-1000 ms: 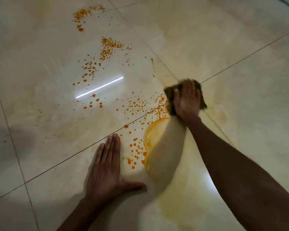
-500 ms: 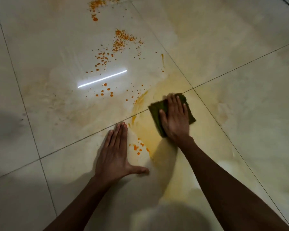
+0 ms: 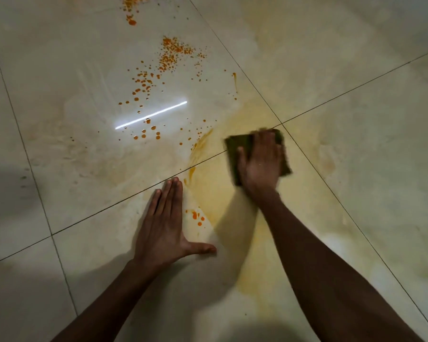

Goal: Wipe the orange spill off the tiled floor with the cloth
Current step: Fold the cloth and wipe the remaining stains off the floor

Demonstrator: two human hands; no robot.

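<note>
A dark green cloth (image 3: 240,144) lies flat on the cream tiled floor (image 3: 356,144) near a grout crossing. My right hand (image 3: 261,164) presses on it with straight fingers. Around the cloth the tile carries a pale yellow-orange smear (image 3: 215,193). Orange droplets (image 3: 168,55) are scattered up and to the left, and a few drops (image 3: 197,215) sit beside my left hand (image 3: 164,225). That hand rests flat on the floor, fingers together and thumb spread.
A bright strip of reflected light (image 3: 151,114) crosses the droplet area. More orange specks (image 3: 131,11) lie at the top edge. Dark grout lines (image 3: 331,99) divide the tiles. My shadow darkens the floor at the lower left.
My right hand dragged the cloth back toward me through the puddle, then shifted it right. The thick orange puddle is now a thin smear. My left hand stayed planted.
</note>
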